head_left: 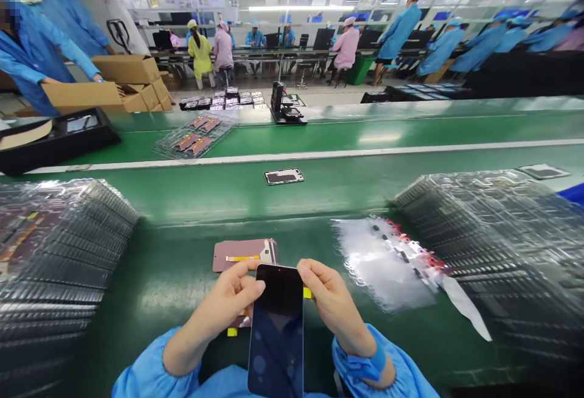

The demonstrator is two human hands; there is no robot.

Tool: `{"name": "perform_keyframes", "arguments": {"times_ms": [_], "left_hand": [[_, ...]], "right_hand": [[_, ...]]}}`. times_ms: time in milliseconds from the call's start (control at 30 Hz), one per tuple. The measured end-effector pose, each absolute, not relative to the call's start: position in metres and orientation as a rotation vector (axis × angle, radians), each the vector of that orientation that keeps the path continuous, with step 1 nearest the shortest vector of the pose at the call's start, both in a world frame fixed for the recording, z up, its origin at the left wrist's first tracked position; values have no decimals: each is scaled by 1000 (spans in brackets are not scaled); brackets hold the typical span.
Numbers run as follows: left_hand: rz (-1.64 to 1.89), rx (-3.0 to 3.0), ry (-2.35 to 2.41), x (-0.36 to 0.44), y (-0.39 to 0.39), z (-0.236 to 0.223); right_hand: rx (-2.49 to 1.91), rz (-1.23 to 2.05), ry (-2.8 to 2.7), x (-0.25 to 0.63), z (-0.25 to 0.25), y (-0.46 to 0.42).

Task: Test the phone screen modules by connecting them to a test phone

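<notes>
A dark phone screen (pixel 277 331) is held up in front of me, its glossy face toward me. My left hand (pixel 230 297) grips its upper left edge, thumb on the front. At the upper right corner, my right hand (pixel 326 291) pinches the edge between thumb and fingers. Just beyond lies a brownish display panel (pixel 223 256) with an orange flex cable (pixel 243 258), partly behind the screen. Another piece with a yellow tab (pixel 232 331) shows below my left hand, mostly hidden. A second yellow tab (pixel 307 293) peeks out beside my right fingers.
Stacked clear trays stand at left (pixel 104 233) and right (pixel 493 233). A spread of clear films (pixel 383 264) lies right of my hands. On the green conveyor (pixel 205 191) sit a phone housing (pixel 283 176), a tray of panels (pixel 196 136) and a black fixture (pixel 285 106). Co-workers stand beyond.
</notes>
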State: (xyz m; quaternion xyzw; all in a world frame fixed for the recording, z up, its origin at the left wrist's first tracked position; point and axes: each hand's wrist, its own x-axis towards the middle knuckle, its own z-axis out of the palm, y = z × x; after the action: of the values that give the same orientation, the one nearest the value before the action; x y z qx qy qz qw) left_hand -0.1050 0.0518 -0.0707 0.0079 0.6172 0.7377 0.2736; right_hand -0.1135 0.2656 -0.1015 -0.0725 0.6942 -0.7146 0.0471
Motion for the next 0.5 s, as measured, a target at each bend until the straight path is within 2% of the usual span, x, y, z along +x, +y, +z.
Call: {"name": "perform_keyframes", "arguments": {"times_ms": [100, 200, 300, 400, 500], "left_hand": [[1942, 90, 1789, -135, 39, -65], [2175, -88, 1877, -183, 15, -60], [2398, -289, 1999, -240, -11, -64], [2468, -467, 2115, -289, -34, -78], [2462, -638, 2243, -319, -53, -93]], "right_hand": [[-225, -2081, 2100, -127, -106, 264], [-283, -1900, 2462, -137, -114, 263], [-672, -1487, 2835, -131, -124, 257], [-1133, -1096, 2877, -116, -135, 247], [-1264, -831, 2957, -112, -145, 239]]}}
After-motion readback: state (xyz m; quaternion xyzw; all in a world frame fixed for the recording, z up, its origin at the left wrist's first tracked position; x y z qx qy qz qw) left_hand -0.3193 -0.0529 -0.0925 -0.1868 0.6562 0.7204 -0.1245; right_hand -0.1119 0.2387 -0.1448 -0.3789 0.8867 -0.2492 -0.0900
